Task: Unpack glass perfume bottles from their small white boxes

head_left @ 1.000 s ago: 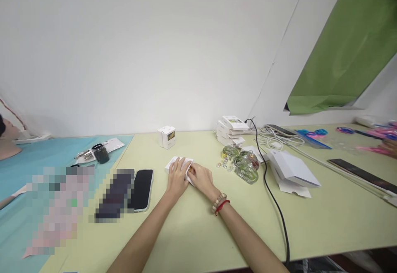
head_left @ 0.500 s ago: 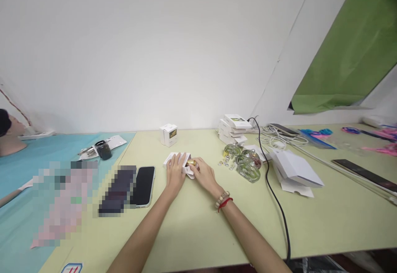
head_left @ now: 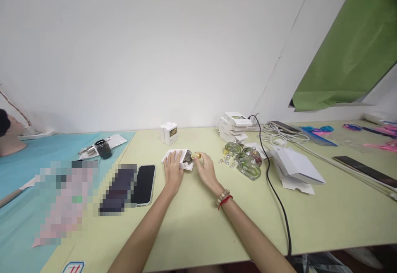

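On the table in front of me, a small white cardboard box (head_left: 168,155) lies on its side with its right end open. My left hand (head_left: 173,169) rests over it, fingers curled across the top, holding it down. A dark, clear glass bottle (head_left: 187,157) sticks partly out of the open end; the rest is hidden inside the box. Between the thumb and fingers of my right hand (head_left: 205,169) is the bottle's gold top (head_left: 196,156). To the right lies a group of greenish glass bottles (head_left: 249,168) with small clear pieces beside them.
White boxes stand stacked (head_left: 237,120) near the wall, with a pair of boxes (head_left: 170,133) farther left. A black cable (head_left: 276,194) crosses the table on the right, beside an opened white box (head_left: 296,165). A phone (head_left: 145,184) lies left of my arms.
My right hand has drawn the gold top rightward, and the dark glass of the bottle now shows at the box opening. My left hand stays on the box.
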